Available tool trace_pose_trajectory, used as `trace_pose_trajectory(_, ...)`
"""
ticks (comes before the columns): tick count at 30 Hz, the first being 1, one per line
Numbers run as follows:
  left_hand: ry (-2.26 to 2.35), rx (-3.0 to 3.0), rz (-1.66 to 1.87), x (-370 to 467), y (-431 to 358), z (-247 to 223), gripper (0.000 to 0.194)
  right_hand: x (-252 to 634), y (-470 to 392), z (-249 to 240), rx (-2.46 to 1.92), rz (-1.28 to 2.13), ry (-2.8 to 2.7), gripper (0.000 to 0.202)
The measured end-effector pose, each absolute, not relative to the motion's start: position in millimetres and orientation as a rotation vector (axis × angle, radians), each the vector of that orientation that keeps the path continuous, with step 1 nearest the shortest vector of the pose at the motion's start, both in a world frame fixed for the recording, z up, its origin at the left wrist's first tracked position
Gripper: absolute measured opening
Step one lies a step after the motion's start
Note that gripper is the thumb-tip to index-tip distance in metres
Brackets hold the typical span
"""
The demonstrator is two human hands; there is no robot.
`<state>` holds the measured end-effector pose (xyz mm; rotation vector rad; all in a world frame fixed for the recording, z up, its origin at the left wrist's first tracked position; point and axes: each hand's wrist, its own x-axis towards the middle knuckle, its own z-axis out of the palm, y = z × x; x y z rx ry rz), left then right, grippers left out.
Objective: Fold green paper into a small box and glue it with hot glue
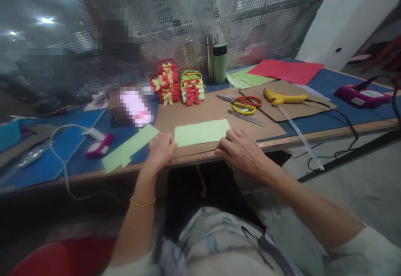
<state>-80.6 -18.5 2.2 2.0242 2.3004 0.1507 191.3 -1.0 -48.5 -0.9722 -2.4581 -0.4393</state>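
A pale green paper rectangle [202, 132] lies on the brown cardboard [206, 111] at the table's front edge. At its left end my left hand [162, 150] is closed, thumb and fingers pinching the paper's corner. My right hand [239, 147] has its fingers curled on the paper's right end, gripping it at the edge. More green strips [131, 147] lie to the left of my left hand. Behind the paper are red-handled scissors [247, 100], yellow-handled scissors [243, 108] and a metal blade [250, 119].
Small red boxes [167, 84] and green boxes [192, 88] with bows stand behind, beside a green bottle [220, 65]. A yellow glue gun [285, 97] with a cord lies right. Red sheets [286, 70], a phone [135, 105] and a purple device [99, 145] are also there.
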Motion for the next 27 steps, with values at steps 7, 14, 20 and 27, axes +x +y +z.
trace_pose_trajectory(7,2.137,2.419,0.562,-82.4,-42.6,-20.4,0.032,190.4,-0.8,-50.2,-0.964,-0.442,-2.439,0.024)
trace_pose_trajectory(14,2.202,2.679,0.372,-74.4,-71.5,-28.8,0.045,190.4,-1.4,-51.1,-0.963,-0.436,-2.446,0.026)
trace_pose_trajectory(20,2.254,2.761,0.225,-67.5,-76.2,-32.7,0.051,190.4,-1.0,-50.6,-0.963,-0.446,-2.440,0.025)
trace_pose_trajectory(27,2.218,2.904,-0.069,-58.6,-68.8,-32.7,0.047,187.7,0.9,-45.9,-0.925,-0.474,-2.458,0.027)
